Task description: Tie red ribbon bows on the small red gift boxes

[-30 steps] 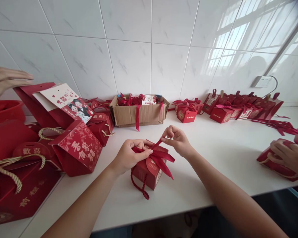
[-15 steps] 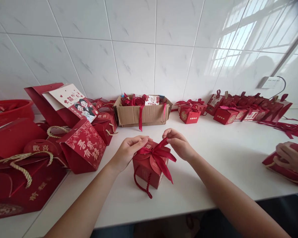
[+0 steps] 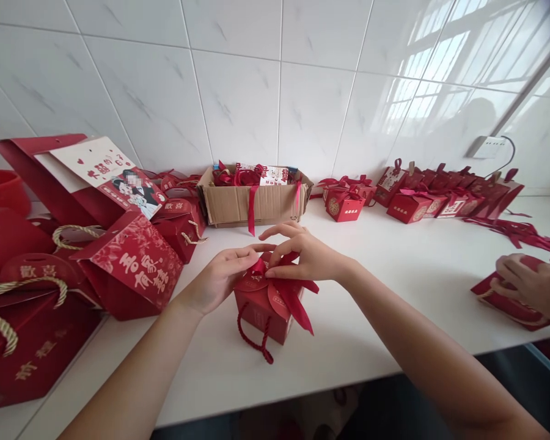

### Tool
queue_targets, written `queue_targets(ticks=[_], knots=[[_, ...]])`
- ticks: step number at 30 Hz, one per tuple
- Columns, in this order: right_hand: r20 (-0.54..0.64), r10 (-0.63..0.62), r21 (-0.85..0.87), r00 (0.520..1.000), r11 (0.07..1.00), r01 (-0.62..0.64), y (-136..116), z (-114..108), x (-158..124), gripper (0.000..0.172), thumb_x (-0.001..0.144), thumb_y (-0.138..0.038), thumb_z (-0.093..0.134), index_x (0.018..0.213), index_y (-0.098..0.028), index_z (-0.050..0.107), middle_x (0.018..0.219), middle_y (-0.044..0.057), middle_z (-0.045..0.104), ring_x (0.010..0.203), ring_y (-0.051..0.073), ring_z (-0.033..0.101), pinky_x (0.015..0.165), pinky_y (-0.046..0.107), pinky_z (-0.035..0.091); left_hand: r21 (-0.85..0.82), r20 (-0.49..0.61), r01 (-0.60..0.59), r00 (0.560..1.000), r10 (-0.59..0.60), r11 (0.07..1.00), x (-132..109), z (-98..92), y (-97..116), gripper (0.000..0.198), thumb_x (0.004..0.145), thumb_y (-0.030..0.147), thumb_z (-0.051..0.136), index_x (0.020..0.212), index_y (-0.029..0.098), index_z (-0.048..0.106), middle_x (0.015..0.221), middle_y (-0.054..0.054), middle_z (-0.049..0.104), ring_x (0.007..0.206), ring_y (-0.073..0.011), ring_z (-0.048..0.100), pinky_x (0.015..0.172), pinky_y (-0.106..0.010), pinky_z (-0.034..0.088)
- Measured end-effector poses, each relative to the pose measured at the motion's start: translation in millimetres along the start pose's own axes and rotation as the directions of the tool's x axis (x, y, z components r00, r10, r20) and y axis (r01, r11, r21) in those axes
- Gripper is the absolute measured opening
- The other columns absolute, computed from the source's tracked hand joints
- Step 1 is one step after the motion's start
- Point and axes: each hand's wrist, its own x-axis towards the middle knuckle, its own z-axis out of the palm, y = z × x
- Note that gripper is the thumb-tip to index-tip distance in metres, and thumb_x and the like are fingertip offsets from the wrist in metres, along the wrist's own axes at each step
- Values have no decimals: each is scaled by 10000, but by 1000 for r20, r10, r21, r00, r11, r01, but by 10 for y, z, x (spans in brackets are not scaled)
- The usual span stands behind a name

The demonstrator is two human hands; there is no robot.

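A small red gift box (image 3: 261,308) stands on the white table in front of me, a twisted red cord handle (image 3: 253,342) hanging down its near side. Across its lid lies a red satin ribbon (image 3: 297,305), with tails spread to the right. My left hand (image 3: 224,272) pinches a loop of this ribbon at the lid's left edge. Over the top of the box, my right hand (image 3: 300,250) has thumb and fingers closed on the ribbon near its middle. Those fingers partly hide the knot area.
Larger red gift boxes (image 3: 132,269) with gold cords crowd the left. A cardboard box (image 3: 252,208) of ribbons and cards stands by the tiled wall. Finished-looking red boxes (image 3: 407,208) and loose ribbons (image 3: 517,229) lie right. Another person's hand (image 3: 527,281) holds a red box at far right.
My right hand has moved left and down from the ribbon's raised end to the middle of the lid. My left hand stays at the box's left side. The view has shifted slightly.
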Motion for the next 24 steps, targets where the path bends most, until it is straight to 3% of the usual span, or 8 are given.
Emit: queue_targets(ticks=[4, 10, 18, 24], knots=[[17, -47, 1, 999, 999, 47, 5, -6, 11, 127, 735, -356, 717, 730, -229, 716, 1205, 69, 562, 1157, 294, 423, 967, 530, 332, 18, 30, 5, 1000, -6, 1000, 6, -11, -1, 259, 819, 385, 578, 876, 152, 677, 845, -84, 671, 818, -227, 630, 721, -334, 487], [3, -36, -3, 999, 999, 36, -10, 19, -14, 108, 755, -288, 692, 688, -208, 665, 1184, 62, 580, 1146, 279, 435, 957, 509, 350, 138, -56, -91, 993, 100, 986, 23, -26, -23, 250, 820, 357, 575, 964, 181, 677, 907, -51, 680, 913, -222, 605, 776, -308, 460], [10, 25, -4, 1000, 1000, -25, -4, 31, -30, 111, 762, -262, 672, 681, -201, 629, 1192, 69, 571, 1178, 274, 423, 967, 499, 356, 320, -184, -80, 972, 145, 944, 27, 9, 4, 243, 742, 394, 620, 793, 169, 700, 967, -46, 627, 910, -224, 574, 750, -291, 439], [-2, 51, 86, 999, 995, -51, 20, 58, -60, 99, 765, -217, 653, 676, -192, 615, 1147, 89, 582, 1144, 252, 479, 875, 422, 447, 430, -226, -63, 958, 174, 901, 59, -3, -10, 246, 748, 382, 590, 825, 183, 711, 1039, -57, 623, 996, -241, 559, 830, -306, 415]])
